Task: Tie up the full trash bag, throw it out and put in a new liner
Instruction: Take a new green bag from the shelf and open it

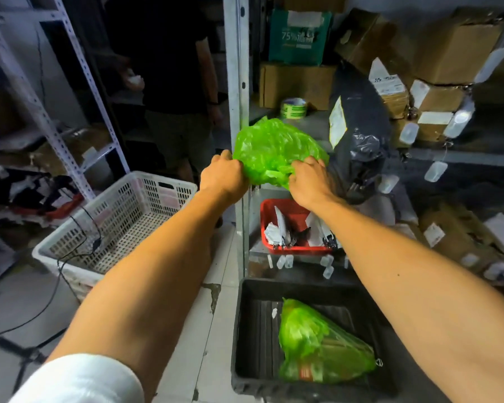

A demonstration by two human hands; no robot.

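A crumpled bright green plastic bag (269, 149) rests at the front edge of a metal shelf, at chest height. My left hand (223, 174) grips its left side and my right hand (309, 181) pinches its lower right side. Below, on the floor, a black rectangular bin (245, 338) holds another green bag (317, 347) stuffed with waste, lying on its side. No liner lines the bin's walls.
A red tray (266, 209) with clips and papers sits on the lower shelf. A white perforated basket (122, 219) stands on the floor at left. Cardboard boxes (454, 48), a dark bag (358, 146) and tape fill the shelves. Another person (169, 82) stands behind.
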